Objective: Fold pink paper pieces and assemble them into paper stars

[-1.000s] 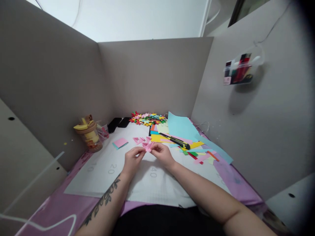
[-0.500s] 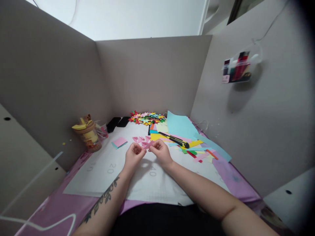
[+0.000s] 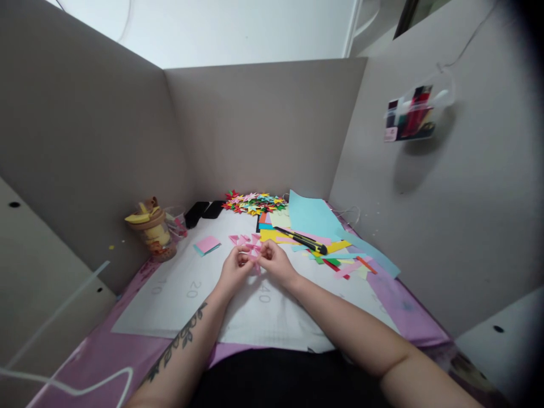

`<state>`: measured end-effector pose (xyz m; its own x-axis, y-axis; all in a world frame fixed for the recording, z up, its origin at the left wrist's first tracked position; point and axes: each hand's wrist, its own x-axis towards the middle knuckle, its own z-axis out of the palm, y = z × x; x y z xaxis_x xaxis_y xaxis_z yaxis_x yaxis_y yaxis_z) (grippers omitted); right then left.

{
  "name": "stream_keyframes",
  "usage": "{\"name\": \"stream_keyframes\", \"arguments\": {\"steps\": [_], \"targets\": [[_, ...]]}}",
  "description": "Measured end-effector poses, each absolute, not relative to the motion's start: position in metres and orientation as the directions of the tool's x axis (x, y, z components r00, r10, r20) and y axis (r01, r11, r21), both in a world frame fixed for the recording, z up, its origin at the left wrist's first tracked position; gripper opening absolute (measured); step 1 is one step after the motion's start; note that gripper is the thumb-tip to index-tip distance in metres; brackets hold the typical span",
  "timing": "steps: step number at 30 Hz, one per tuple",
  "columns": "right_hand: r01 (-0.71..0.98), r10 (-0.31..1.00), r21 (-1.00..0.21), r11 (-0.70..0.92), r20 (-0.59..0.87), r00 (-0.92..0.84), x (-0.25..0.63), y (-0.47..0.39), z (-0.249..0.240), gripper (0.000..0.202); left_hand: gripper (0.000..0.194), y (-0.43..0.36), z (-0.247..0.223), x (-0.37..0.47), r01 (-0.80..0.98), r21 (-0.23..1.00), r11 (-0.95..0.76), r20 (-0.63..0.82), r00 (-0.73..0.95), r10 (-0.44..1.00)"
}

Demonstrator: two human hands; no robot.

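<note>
Both hands meet over the middle of the white sheet [image 3: 178, 306], pinching a folded pink paper piece [image 3: 255, 255] between them. My left hand [image 3: 237, 266] is closed on its left side, thumb and forefinger together. From the right, my right hand [image 3: 274, 262] grips the same piece with its fingertips. Parts of the piece hide behind the fingers; one pink point hangs below them. Just beyond my hands lie several small folded pink paper pieces [image 3: 240, 239]. To the left is a small stack of pink and blue paper squares [image 3: 207, 245].
A heap of coloured paper stars [image 3: 255, 203] lies at the back. A yellow-black utility knife [image 3: 301, 241] rests on paper strips [image 3: 340, 265] at right, beside a large blue sheet [image 3: 314, 215]. A decorated cup [image 3: 152, 232] and black phone-like objects [image 3: 204, 212] stand left. Grey panels [image 3: 263, 124] enclose the table.
My hands have shifted slightly and turned the pink paper piece, so that one point now hangs downward beneath the fingers. The things on the table have stayed in place.
</note>
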<state>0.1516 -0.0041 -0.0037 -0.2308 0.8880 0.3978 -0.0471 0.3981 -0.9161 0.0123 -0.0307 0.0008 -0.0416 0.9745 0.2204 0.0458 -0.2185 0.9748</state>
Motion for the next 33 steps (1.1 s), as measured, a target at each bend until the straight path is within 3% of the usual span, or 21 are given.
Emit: {"name": "stream_keyframes", "arguments": {"steps": [5, 17, 20, 26, 33], "targets": [[-0.159, 0.917, -0.939, 0.305, 0.335, -0.215, 0.148, -0.002, -0.006, 0.020, 0.034, -0.034, 0.003, 0.015, 0.050, 0.975, -0.215, 0.217, -0.028, 0.976], [-0.063, 0.912, -0.938, 0.342, 0.347, -0.220, 0.151, -0.003, -0.006, 0.018, 0.037, -0.025, 0.004, -0.003, -0.066, 0.957, -0.283, 0.234, -0.406, 0.884], [0.048, 0.880, -0.890, 0.454, 0.439, -0.185, 0.153, -0.005, -0.005, 0.010, 0.037, -0.025, 0.002, -0.003, -0.041, 0.964, -0.262, 0.231, -0.362, 0.903], [0.217, 0.770, -0.740, 0.637, 0.596, -0.230, 0.152, -0.010, -0.003, 0.026, 0.031, -0.027, 0.002, 0.003, -0.050, 0.983, -0.175, 0.159, -0.237, 0.959], [0.108, 0.837, -0.836, 0.537, 0.513, -0.193, 0.152, -0.006, -0.007, 0.031, 0.030, -0.029, 0.003, 0.004, 0.046, 0.986, -0.162, 0.168, -0.198, 0.966]]}}
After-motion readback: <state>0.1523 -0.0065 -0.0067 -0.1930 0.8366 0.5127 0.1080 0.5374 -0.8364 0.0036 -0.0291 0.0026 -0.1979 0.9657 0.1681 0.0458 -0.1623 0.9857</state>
